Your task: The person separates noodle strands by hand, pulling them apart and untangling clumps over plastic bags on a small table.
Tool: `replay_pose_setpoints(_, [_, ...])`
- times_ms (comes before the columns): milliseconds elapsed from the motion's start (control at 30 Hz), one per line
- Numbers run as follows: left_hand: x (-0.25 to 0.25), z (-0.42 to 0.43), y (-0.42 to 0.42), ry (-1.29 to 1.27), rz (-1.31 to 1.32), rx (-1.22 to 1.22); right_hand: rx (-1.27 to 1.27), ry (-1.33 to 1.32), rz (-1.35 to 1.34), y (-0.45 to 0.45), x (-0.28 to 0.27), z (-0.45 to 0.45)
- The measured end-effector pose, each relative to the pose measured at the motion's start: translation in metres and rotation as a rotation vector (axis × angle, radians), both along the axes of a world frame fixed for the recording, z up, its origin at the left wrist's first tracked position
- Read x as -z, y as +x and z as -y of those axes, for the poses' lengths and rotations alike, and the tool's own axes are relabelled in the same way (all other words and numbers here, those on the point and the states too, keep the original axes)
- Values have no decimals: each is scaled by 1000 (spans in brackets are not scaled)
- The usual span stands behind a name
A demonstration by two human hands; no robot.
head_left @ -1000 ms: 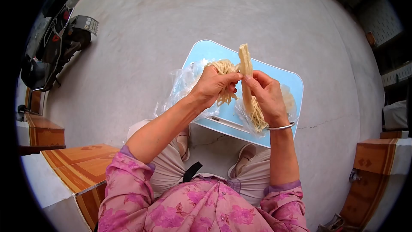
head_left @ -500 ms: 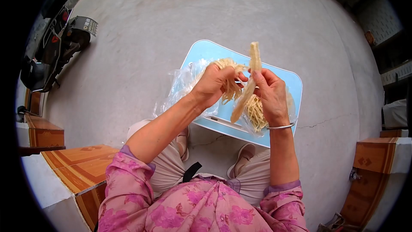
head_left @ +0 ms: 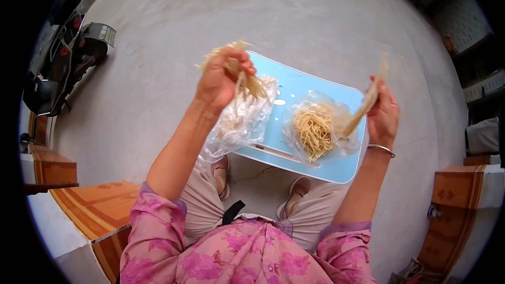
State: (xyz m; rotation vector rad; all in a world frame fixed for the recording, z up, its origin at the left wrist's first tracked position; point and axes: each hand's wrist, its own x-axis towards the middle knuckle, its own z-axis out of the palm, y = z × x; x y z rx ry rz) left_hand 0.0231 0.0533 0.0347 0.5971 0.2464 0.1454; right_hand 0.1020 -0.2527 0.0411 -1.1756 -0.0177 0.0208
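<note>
My left hand (head_left: pixel 218 76) is closed round a bunch of pale strips (head_left: pixel 251 85), above the left edge of the light blue table (head_left: pixel 284 68). Past the table's right edge, my right hand (head_left: pixel 384 113) grips a long pale strip (head_left: pixel 370 101), blurred at its upper end. An open clear plastic bag (head_left: pixel 292 134) on the table's right half holds a heap of thin yellowish strips (head_left: pixel 314 131). Under my left hand lies a crumpled clear plastic bag (head_left: pixel 239 126), its contents hard to make out. Several wet spots show on the tabletop between the bags.
A dark motorbike (head_left: pixel 68 58) stands on the grey floor (head_left: pixel 168 37) at the far left. Orange-brown tiled blocks stand at the lower left (head_left: pixel 100 205) and lower right (head_left: pixel 452 210). My knees and shoes are below the table's near edge.
My hands have moved apart: the left up and leftward with the bunch, the right out to the right with the long strip. Both bags are now more exposed.
</note>
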Motion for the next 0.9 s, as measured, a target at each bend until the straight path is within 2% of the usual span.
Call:
replay_pose_setpoints(33, [4,8,-1,45,64,88,-192,8,8,-4,2,-12])
replay_pose_setpoints(67, [6,18,-5,170,65,144,-242,8,-46,-9,4,-28])
replay_pose_setpoints(133, [11,35,-6,236,14,237,-412,11,-101,-21,8,-50])
replay_pose_setpoints(333, [12,59,-11,325,-25,328,-448,-200,-81,-42,7,-84])
replay_pose_setpoints(467, [18,60,-13,352,-51,358,-474,-233,-50,-46,12,-87])
replay_pose_setpoints(667, [27,59,-11,218,-76,371,-536,-205,-41,-48,6,-87])
replay_pose_setpoints(900, [25,43,-7,181,-59,269,-549,-277,11,-47,3,-81])
